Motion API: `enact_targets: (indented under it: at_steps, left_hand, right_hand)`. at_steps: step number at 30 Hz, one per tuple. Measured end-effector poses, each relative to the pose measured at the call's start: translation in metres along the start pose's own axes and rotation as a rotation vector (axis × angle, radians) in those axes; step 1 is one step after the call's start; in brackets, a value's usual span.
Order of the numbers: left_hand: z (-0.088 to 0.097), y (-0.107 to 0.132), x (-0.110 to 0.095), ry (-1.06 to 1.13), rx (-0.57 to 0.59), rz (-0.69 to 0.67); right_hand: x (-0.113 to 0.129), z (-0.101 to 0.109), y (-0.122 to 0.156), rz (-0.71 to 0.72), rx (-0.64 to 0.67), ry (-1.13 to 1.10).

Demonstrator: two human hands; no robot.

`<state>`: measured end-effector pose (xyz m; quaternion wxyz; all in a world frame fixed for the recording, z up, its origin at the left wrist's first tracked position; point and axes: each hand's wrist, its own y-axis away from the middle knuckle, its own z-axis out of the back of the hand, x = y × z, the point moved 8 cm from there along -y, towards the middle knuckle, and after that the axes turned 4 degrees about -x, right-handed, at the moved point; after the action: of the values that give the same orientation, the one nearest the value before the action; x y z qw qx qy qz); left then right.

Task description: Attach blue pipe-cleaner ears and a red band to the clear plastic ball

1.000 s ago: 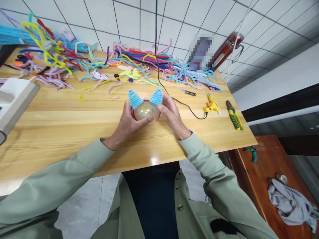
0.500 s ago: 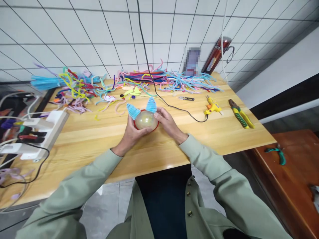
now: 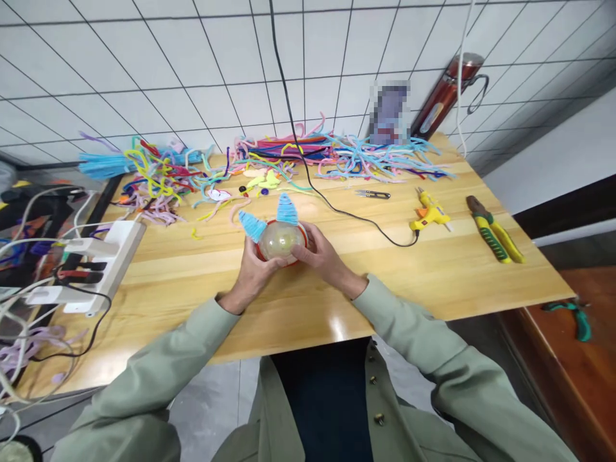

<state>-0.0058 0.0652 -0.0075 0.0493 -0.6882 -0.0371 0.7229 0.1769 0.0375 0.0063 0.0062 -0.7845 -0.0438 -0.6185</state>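
Between my hands is a clear round ball with a red band around its edge and two blue ear-shaped pieces, the left ear and the right ear, standing up from its far side. The ears look wound from fuzzy pipe cleaner. My left hand wraps the ball's left and near side, its thumb along the near edge. On the right side my right hand grips the ball, thumb resting on its front. Fingers behind the ball are partly hidden.
Pipe cleaners lie in heaps along the wall. Thread snips, a yellow glue gun with a black cord, and pliers lie to the right. A red thermos leans at the back. A white power strip with cables is left.
My right thumb has slid from beside the right ear down to the ball's near side. The ball has tilted slightly in my hands. The whole view has shifted a little.
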Motion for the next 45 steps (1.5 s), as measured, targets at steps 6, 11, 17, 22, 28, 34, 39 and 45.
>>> enact_targets:
  at_steps: [6,11,17,22,28,34,39,45]
  left_hand:
    - [-0.007,0.014,0.000,0.042,0.059,0.100]
    - [-0.016,0.013,0.000,0.090,0.074,0.131]
    - [-0.019,0.009,-0.006,0.065,0.111,0.023]
    - [-0.020,0.001,0.000,0.058,0.105,-0.008]
    - [-0.019,-0.001,0.000,0.025,0.097,0.008]
    - [-0.018,0.000,0.003,-0.044,0.094,0.038]
    - [-0.019,0.004,-0.002,0.000,0.155,-0.030]
    - [-0.018,0.002,-0.010,0.067,0.222,-0.087]
  right_hand:
    - [0.003,0.002,0.009,-0.030,-0.012,0.020]
    - [0.006,0.008,0.008,0.003,-0.019,0.082]
    - [0.007,0.015,0.005,0.051,-0.036,0.150]
    - [0.009,0.016,0.002,0.088,-0.061,0.168]
    - [0.006,0.018,-0.001,0.097,-0.056,0.216]
    - [-0.002,0.028,-0.002,0.076,-0.069,0.247]
    - [-0.004,0.028,-0.002,0.072,-0.050,0.216]
    - [-0.002,0.026,-0.003,0.066,-0.062,0.195]
